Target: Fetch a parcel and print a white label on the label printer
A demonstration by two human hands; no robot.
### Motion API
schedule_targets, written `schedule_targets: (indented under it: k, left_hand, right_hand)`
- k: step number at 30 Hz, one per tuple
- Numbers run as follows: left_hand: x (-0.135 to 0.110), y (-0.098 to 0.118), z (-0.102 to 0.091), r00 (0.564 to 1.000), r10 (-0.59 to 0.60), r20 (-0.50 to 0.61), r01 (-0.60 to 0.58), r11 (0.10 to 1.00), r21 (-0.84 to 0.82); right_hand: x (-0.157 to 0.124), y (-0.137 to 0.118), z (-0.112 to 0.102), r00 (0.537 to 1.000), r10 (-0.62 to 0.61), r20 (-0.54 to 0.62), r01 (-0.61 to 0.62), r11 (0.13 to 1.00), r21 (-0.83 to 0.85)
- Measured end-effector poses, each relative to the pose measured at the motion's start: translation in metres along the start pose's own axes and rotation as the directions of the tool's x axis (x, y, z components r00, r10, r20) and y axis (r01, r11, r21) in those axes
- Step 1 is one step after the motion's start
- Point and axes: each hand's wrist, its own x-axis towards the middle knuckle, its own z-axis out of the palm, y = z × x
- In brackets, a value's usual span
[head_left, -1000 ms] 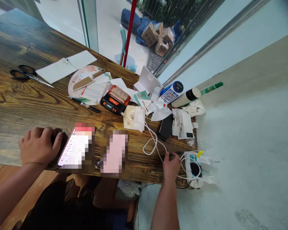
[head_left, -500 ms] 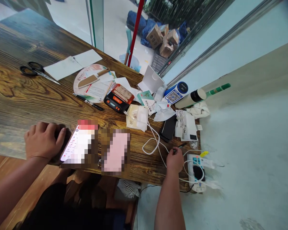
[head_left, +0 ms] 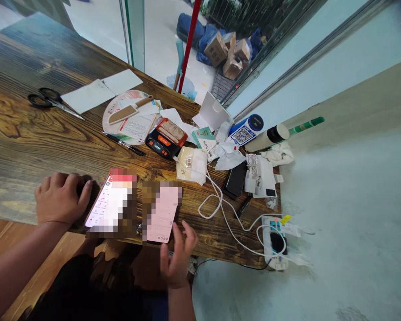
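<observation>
My left hand (head_left: 62,198) is curled round the left edge of a lit phone (head_left: 108,207) that lies on the wooden table (head_left: 30,142) near its front edge. Beside it lies a second phone (head_left: 162,211) with a pink screen. My right hand (head_left: 178,254) hovers at that phone's lower right corner with fingers spread and nothing in them. A small black pen-like thing (head_left: 243,206) lies loose on the table to the right, next to a looped white cable (head_left: 217,200).
A white power strip (head_left: 276,243) hangs off the table's right corner. Behind lie a black slab (head_left: 234,179), an orange-black printer (head_left: 162,140), a pen (head_left: 123,145), papers, a round fan (head_left: 127,118) and scissors (head_left: 50,99). Glass doors and boxes (head_left: 232,55) stand beyond.
My right hand has left the small black thing by the power strip and swung left to the pink-screened phone, fingers now spread. The left hand has stayed on its phone.
</observation>
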Motion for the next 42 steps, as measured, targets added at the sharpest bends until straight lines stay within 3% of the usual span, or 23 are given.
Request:
schedule_targets:
  k: [3, 9, 19, 25, 32, 42]
  left_hand:
    - [0.0, 0.001, -0.001, 1.0, -0.004, 0.006, 0.004, 1.0, 0.003]
    - [0.0, 0.001, -0.001, 1.0, -0.01, 0.009, 0.01, 1.0, -0.007]
    - [-0.001, 0.001, -0.001, 1.0, -0.012, 0.011, 0.012, 1.0, -0.005]
    - [-0.001, 0.001, -0.003, 0.999, -0.023, 0.038, 0.024, 0.999, -0.03]
    - [0.0, 0.002, -0.002, 0.998, -0.033, 0.046, 0.034, 0.999, -0.011]
    - [0.0, 0.002, -0.004, 0.999, -0.026, 0.037, 0.025, 1.0, 0.002]
  right_hand:
    - [-0.01, -0.016, 0.018, 0.989, 0.021, 0.145, -0.029, 0.998, 0.054]
    - [-0.017, -0.016, 0.033, 0.998, 0.032, 0.053, -0.034, 0.998, 0.048]
    - [-0.019, -0.015, 0.036, 0.999, 0.036, 0.018, -0.036, 0.999, 0.034]
    - [-0.02, -0.019, 0.032, 0.996, 0.086, -0.008, -0.084, 0.989, 0.12]
    - [-0.027, -0.027, 0.025, 0.996, -0.078, -0.041, 0.081, 0.993, 0.086]
    - [-0.026, -0.026, 0.022, 0.99, -0.136, -0.031, 0.139, 0.986, 0.089]
